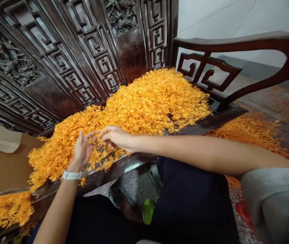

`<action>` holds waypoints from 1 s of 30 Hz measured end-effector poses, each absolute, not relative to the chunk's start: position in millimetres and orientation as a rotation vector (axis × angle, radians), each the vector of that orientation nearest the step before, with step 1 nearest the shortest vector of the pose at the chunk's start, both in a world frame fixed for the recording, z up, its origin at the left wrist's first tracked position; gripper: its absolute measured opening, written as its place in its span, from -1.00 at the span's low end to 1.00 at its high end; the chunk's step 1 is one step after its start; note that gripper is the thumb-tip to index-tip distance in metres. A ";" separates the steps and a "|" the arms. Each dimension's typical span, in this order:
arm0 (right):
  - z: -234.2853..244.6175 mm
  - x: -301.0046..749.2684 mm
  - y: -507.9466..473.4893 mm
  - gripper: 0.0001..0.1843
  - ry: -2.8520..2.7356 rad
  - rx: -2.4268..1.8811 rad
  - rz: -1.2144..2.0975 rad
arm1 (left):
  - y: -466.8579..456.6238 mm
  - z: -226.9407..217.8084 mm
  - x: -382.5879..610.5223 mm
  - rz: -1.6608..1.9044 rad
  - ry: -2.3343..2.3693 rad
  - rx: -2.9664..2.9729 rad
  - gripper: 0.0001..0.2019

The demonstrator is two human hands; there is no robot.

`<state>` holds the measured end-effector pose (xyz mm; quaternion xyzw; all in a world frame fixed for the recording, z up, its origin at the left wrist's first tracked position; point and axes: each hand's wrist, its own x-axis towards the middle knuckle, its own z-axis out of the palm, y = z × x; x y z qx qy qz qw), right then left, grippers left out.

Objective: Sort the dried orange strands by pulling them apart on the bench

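A large heap of small orange plastic flower-like pieces covers the seat of a carved dark wooden bench. Over its front edge my two hands meet. My left hand, palm turned up and a pale band on the wrist, holds a small orange sprig between thumb and fingers. From the right, my right hand reaches in with thumb and forefinger pinched close to the same sprig; the fingertips partly hide what they grip. Loose orange pieces lie just below the hands on the seat edge.
Behind the heap rises the carved bench back, with a curved armrest at right. A cardboard box stands at left, with more orange pieces below it. Orange strands lie on the floor at right.
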<state>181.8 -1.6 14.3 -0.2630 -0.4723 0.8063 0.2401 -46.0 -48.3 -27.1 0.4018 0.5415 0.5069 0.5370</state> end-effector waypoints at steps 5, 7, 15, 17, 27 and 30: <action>5.2 181.6 -2.9 -0.73 -2.257 -0.558 1.440 | -56.7 -14.7 -12.8 1.151 1.147 0.921 -0.48; -1.2 182.4 5.3 -0.70 -2.372 -0.586 1.286 | -59.0 -13.6 -6.1 1.121 1.115 0.995 -0.49; -18.3 166.6 18.6 -0.75 -2.342 -0.648 1.271 | -60.2 -33.4 -16.4 1.326 1.339 1.239 -0.73; -16.2 161.2 12.4 -0.67 -2.314 -0.608 1.377 | -58.1 -38.8 -19.3 1.425 1.391 1.310 -0.74; -1.3 155.3 22.7 -0.84 -1.543 -0.630 2.149 | -56.6 -25.2 -46.9 1.358 1.434 1.289 -0.58; -3.7 151.1 24.0 -0.78 -1.586 -0.593 2.114 | -55.4 -25.1 -47.0 1.405 1.395 1.440 -0.63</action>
